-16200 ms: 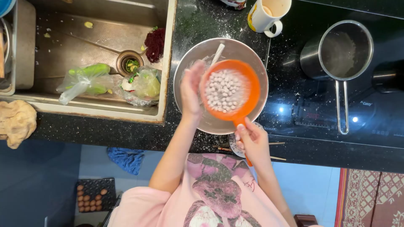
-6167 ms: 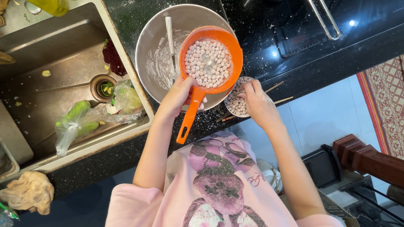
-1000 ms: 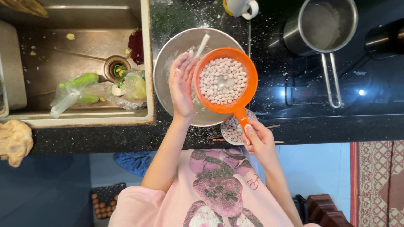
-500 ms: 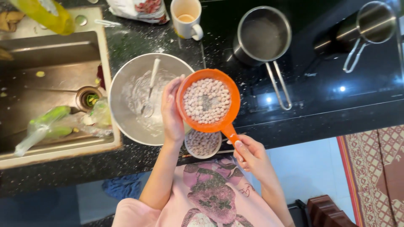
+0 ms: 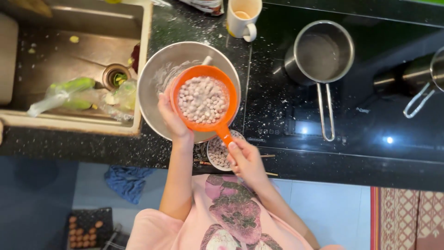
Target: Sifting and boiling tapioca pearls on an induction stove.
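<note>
An orange strainer (image 5: 203, 100) full of small pale balls hangs over a large steel bowl (image 5: 157, 74) dusted with flour. My right hand (image 5: 244, 158) grips the strainer's handle at its near end. My left hand (image 5: 171, 118) presses against the strainer's left rim from below. A white utensil handle (image 5: 206, 60) sticks out of the bowl behind the strainer. Under the handle, near the counter's edge, a small dish (image 5: 217, 153) holds more of the balls.
A steel sink (image 5: 69, 51) at left holds plastic bags and scraps. A cream mug (image 5: 243, 18) stands behind the bowl. A steel saucepan (image 5: 321, 51) sits on the black cooktop, a second pan (image 5: 430, 74) at far right. Chopsticks (image 5: 268, 156) lie under the dish.
The view has swung left and right while the strainer stayed over the bowl in both hands. My left hand has slid lower along the strainer's rim.
</note>
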